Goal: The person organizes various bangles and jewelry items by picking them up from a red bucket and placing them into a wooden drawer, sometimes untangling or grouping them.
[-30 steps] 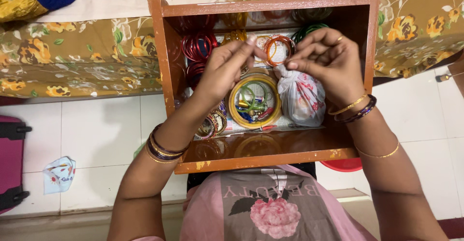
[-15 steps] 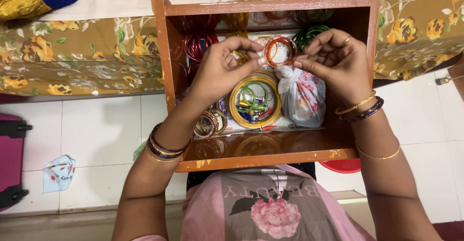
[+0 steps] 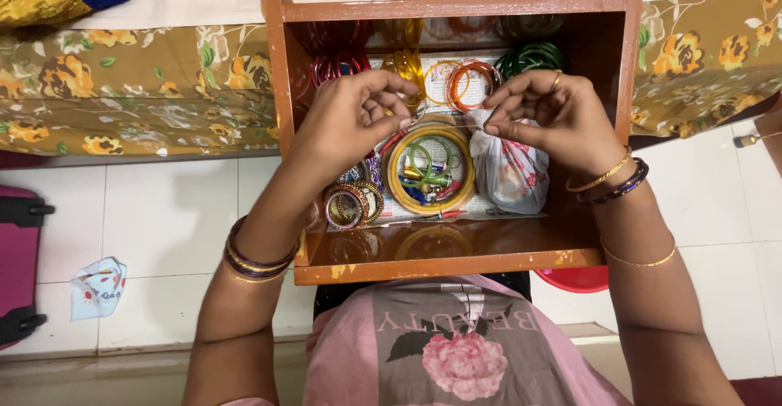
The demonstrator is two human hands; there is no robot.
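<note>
Head view down into a brown wooden box (image 3: 281, 88) on the person's lap, open top, paper lining on its floor. Left hand (image 3: 346, 121) curled over the left-centre of the box, fingers bent in, thumb and fingertips pinched together near a yellow bangle stack (image 3: 407, 68); looks like it pinches a thin thread, too fine to be sure. Right hand (image 3: 562, 117) curled over the right-centre, thumb and forefinger pinched closed just above the knot of a white plastic bag (image 3: 513, 174); what exactly it pinches cannot be told. A faint thin line seems to run between the two hands.

Orange bangles (image 3: 471, 80) lie on the box floor between the two hands, toward the far wall, apart from both sets of fingertips. Large yellow ring (image 3: 430, 170) sits mid-floor under the gap between the hands, with green bangles (image 3: 425, 160) and small coloured bits inside it. White plastic bag just beside the ring on its right, touching it. Red bangles (image 3: 338, 64) at far left corner, dark green bangles (image 3: 529, 56) at far right corner. Small decorated bangles (image 3: 352, 205) near the near-left corner, beside the left wrist.

Both wrists wear bangles. Floral bedcover (image 3: 122, 88) beyond the box, white tiled floor (image 3: 163, 227) at left with a crumpled cloth (image 3: 98, 288) on it
</note>
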